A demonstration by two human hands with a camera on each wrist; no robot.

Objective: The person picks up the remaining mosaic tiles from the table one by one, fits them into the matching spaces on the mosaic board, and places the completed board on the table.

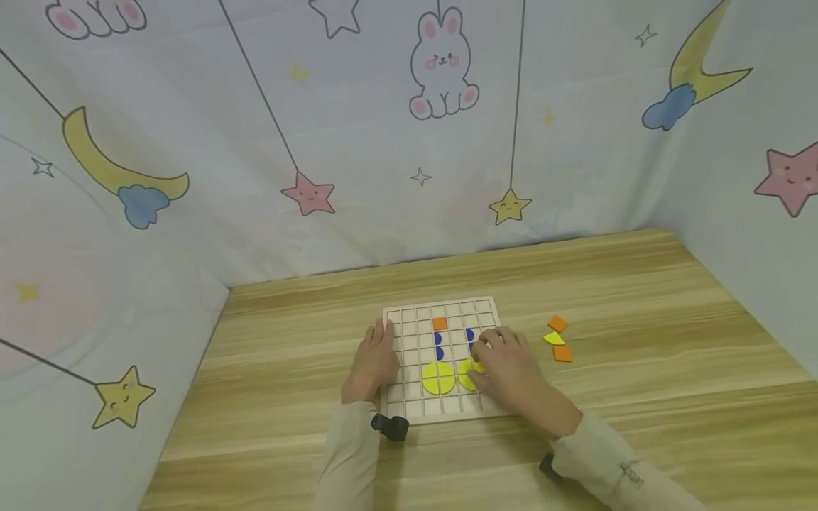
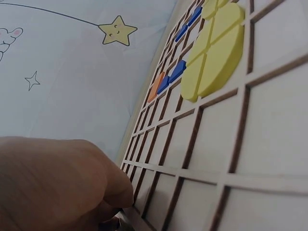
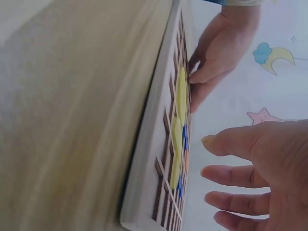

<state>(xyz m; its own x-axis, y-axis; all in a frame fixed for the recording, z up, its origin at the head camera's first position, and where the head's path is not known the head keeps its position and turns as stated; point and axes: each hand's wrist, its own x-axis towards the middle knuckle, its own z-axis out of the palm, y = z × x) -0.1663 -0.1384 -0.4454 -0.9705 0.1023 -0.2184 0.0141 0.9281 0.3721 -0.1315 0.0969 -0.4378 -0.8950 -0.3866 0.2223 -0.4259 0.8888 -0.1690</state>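
Note:
A pale wooden grid board (image 1: 412, 408) lies flat on the table. My left hand (image 1: 373, 362) rests along its left edge, fingers touching the rim. Over the right part of the board is my right hand (image 1: 511, 369), its fingers spread and holding nothing in the right wrist view. A yellow circle (image 1: 438, 378) made of quarter pieces sits in the grid. Beside it, a second yellow circle (image 1: 469, 376) is partly hidden by the right hand. Blue half-circle pieces (image 1: 439, 353) stand in a column below an orange square (image 1: 439, 323); another blue piece (image 1: 469, 333) shows near the right fingertips.
To the right of the board, on the wood-grain table (image 1: 639, 319), lie an orange square (image 1: 558, 323), a yellow quarter piece (image 1: 554, 338) and another orange square (image 1: 562, 353). A white curtain (image 1: 383, 128) with printed stars and moons hangs behind and beside the table.

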